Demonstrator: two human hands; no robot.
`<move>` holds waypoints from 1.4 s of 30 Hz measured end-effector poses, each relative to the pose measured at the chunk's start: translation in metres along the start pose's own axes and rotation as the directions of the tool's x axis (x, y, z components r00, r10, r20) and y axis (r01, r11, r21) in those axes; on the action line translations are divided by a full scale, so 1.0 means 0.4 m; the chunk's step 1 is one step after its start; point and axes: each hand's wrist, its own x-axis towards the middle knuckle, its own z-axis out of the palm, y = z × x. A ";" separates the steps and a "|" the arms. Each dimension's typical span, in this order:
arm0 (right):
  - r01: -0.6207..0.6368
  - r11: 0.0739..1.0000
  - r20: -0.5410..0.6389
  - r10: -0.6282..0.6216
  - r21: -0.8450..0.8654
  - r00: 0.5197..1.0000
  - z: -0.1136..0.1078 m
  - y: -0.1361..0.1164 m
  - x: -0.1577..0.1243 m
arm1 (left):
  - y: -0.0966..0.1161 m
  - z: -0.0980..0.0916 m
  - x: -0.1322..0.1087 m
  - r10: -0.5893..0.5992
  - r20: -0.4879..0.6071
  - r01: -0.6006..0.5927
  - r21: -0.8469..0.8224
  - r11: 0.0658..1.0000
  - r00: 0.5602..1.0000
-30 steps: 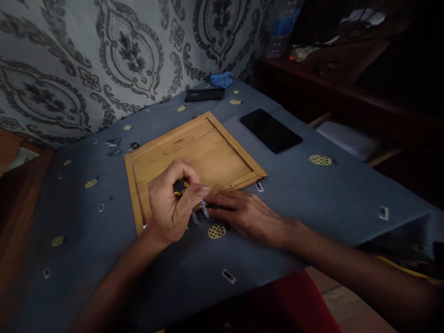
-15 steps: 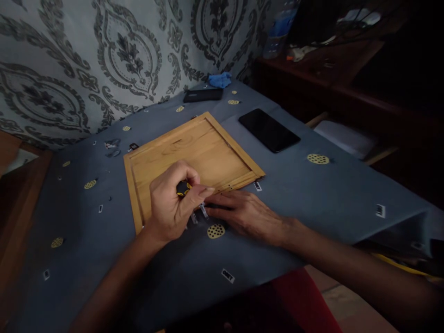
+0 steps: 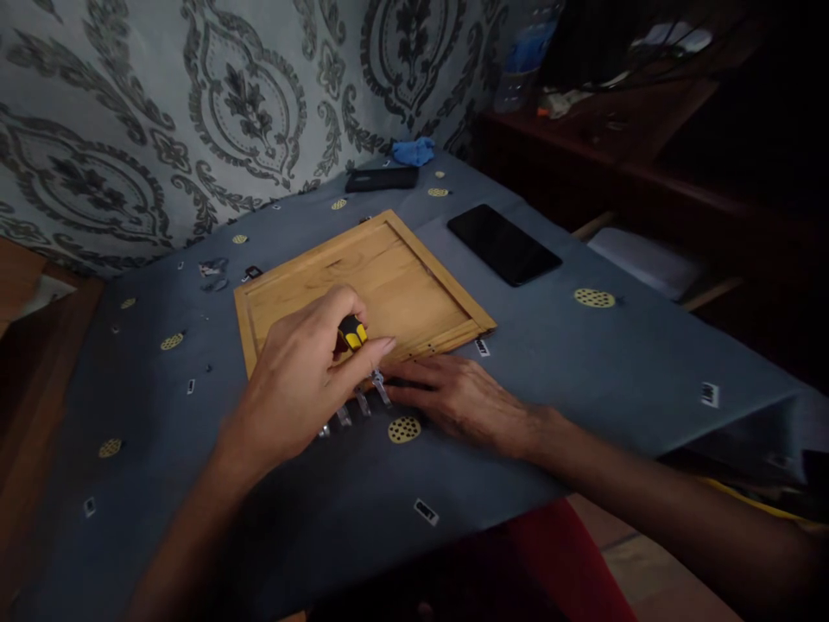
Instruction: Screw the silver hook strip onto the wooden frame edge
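Observation:
My left hand (image 3: 298, 371) is closed around a screwdriver with a black and yellow handle (image 3: 353, 333), held over the near edge of a framed wooden board (image 3: 369, 268). The screwdriver's tip is hard to make out behind my thumb. Several small metal hooks (image 3: 362, 402) stick out from that edge, beneath and beside my left hand. My right hand (image 3: 457, 397) lies low against the board's near edge, its fingers stretched towards the rightmost hook (image 3: 381, 389). Its fingertips are partly hidden near my left thumb.
A black phone (image 3: 503, 244) lies right of the board. Behind the board are a dark flat case (image 3: 382, 179) and a crumpled blue cloth (image 3: 413, 152). A small clear plastic packet (image 3: 212, 272) lies at left. A dark cabinet with an open drawer (image 3: 641, 259) stands at right.
My left hand has rolled and shifted slightly left, baring more of the yellow screwdriver handle and more of the hooks. My right hand has stayed in place.

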 end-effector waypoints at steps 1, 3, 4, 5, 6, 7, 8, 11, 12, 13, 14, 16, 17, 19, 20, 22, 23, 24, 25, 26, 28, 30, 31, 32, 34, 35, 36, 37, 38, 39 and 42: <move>0.000 1.000 -0.001 0.000 -0.004 1.000 0.000 0.000 0.000 | -0.001 -0.002 -0.001 0.005 -0.004 -0.005 0.021 1.000 1.000; 0.000 1.000 -0.007 -0.001 -0.006 1.000 0.002 0.001 0.000 | -0.002 -0.003 -0.003 0.023 -0.011 -0.022 0.051 0.998 1.000; -0.002 1.000 -0.008 0.002 -0.006 1.000 0.002 0.001 0.000 | -0.001 -0.003 -0.004 0.034 -0.010 -0.033 0.059 0.998 0.999; -0.004 1.000 -0.006 0.004 -0.007 1.000 0.003 0.002 0.000 | -0.001 -0.003 -0.004 0.043 -0.007 -0.043 0.065 0.997 0.999; -0.006 1.000 -0.004 0.006 -0.008 1.000 0.004 0.002 0.000 | 0.001 -0.003 -0.004 0.051 -0.003 -0.050 0.074 0.996 0.999; -0.007 1.000 -0.002 0.007 -0.009 1.000 0.004 0.003 0.000 | 0.002 -0.004 -0.005 0.057 0.000 -0.057 0.087 0.995 0.998; -0.007 1.000 0.000 0.007 -0.008 1.000 0.004 0.002 0.000 | 0.003 -0.006 -0.005 0.065 0.005 -0.066 0.101 0.993 0.998; -0.004 1.000 -0.010 0.005 0.007 1.000 0.003 0.000 0.001 | 0.005 -0.013 -0.006 0.103 0.041 -0.107 0.125 0.986 0.994; -0.003 1.000 -0.013 0.004 0.013 1.000 0.002 0.000 0.001 | 0.005 -0.016 -0.007 0.116 0.058 -0.122 0.126 0.985 0.992; -0.003 1.000 -0.015 0.003 0.016 1.000 0.001 -0.001 0.001 | 0.005 -0.019 -0.008 0.124 0.074 -0.133 0.125 0.983 0.989; -0.002 1.000 -0.014 0.003 0.017 1.000 0.001 -0.001 0.000 | 0.004 -0.022 -0.009 0.131 0.088 -0.141 0.124 0.982 0.987; -0.006 1.000 -0.003 0.006 0.016 1.000 0.001 -0.001 -0.001 | 0.003 -0.026 -0.011 0.131 0.113 -0.145 0.120 0.982 0.985; -0.009 1.000 0.001 0.009 0.016 1.000 0.001 -0.001 -0.002 | 0.003 -0.028 -0.012 0.130 0.124 -0.144 0.116 0.983 0.984; -0.006 1.000 -0.007 0.006 0.018 1.000 0.002 0.000 -0.002 | 0.004 -0.029 -0.013 0.128 0.133 -0.143 0.107 0.984 0.983; -0.003 1.000 -0.012 0.003 0.020 1.000 0.002 0.000 -0.002 | 0.004 -0.030 -0.013 0.127 0.134 -0.141 0.103 0.985 0.983; -0.002 1.000 -0.018 0.003 0.025 1.000 0.002 0.000 -0.001 | 0.004 -0.033 -0.014 0.121 0.137 -0.134 0.091 0.987 0.983; -0.003 1.000 -0.016 0.004 0.027 1.000 0.002 0.000 0.000 | 0.005 -0.035 -0.014 0.116 0.132 -0.128 0.085 0.988 0.984; -0.005 1.000 -0.015 0.006 0.027 1.000 0.002 0.000 0.000 | 0.005 -0.039 -0.014 0.114 0.120 -0.124 0.079 0.989 0.986; -0.005 1.000 -0.018 0.006 0.028 1.000 0.003 0.000 0.001 | 0.006 -0.043 -0.015 0.112 0.101 -0.120 0.075 0.990 0.989; -0.003 1.000 -0.023 0.003 0.030 1.000 0.003 0.000 0.002 | 0.007 -0.048 -0.015 0.111 0.072 -0.116 0.076 0.990 0.991; 0.000 0.999 -0.032 0.001 0.036 0.999 0.005 0.000 0.001 | 0.009 -0.056 -0.016 0.105 0.018 -0.106 0.088 0.990 0.994; -0.003 0.999 -0.030 0.004 0.045 1.000 0.006 0.001 0.000 | 0.010 -0.060 -0.017 0.091 0.018 -0.092 0.107 0.990 0.996; -0.005 0.999 -0.026 0.006 0.049 1.000 0.006 0.001 -0.001 | 0.010 -0.060 -0.018 0.083 0.036 -0.087 0.114 0.990 0.996; -0.007 0.999 -0.026 0.008 0.049 1.000 0.006 0.000 -0.001 | 0.011 -0.059 -0.018 0.078 0.059 -0.085 0.119 0.989 0.995; -0.005 0.999 -0.035 0.007 0.048 0.999 0.004 0.000 -0.001 | 0.011 -0.053 -0.019 0.075 0.093 -0.086 0.124 0.989 0.993; -0.006 0.999 -0.036 0.008 0.046 0.999 0.003 -0.001 -0.001 | 0.012 -0.050 -0.020 0.074 0.101 -0.086 0.124 0.989 0.992; -0.007 0.999 -0.034 0.008 0.044 0.999 0.001 -0.001 0.000 | 0.012 -0.047 -0.020 0.071 0.107 -0.084 0.125 0.989 0.992; -0.007 0.999 -0.033 0.009 0.043 0.999 0.000 -0.002 0.000 | 0.013 -0.044 -0.020 0.068 0.112 -0.082 0.125 0.989 0.991; -0.008 0.999 -0.029 0.010 0.042 1.000 0.000 -0.002 0.001 | 0.013 -0.042 -0.020 0.064 0.115 -0.079 0.124 0.989 0.991; -0.008 0.999 -0.024 0.009 0.040 1.000 0.000 -0.002 0.001 | 0.014 -0.041 -0.019 0.062 0.117 -0.077 0.124 0.989 0.991; 0.003 0.999 -0.035 -0.002 0.033 0.999 0.001 -0.002 0.001 | 0.012 -0.038 -0.018 0.063 0.115 -0.077 0.129 0.989 0.991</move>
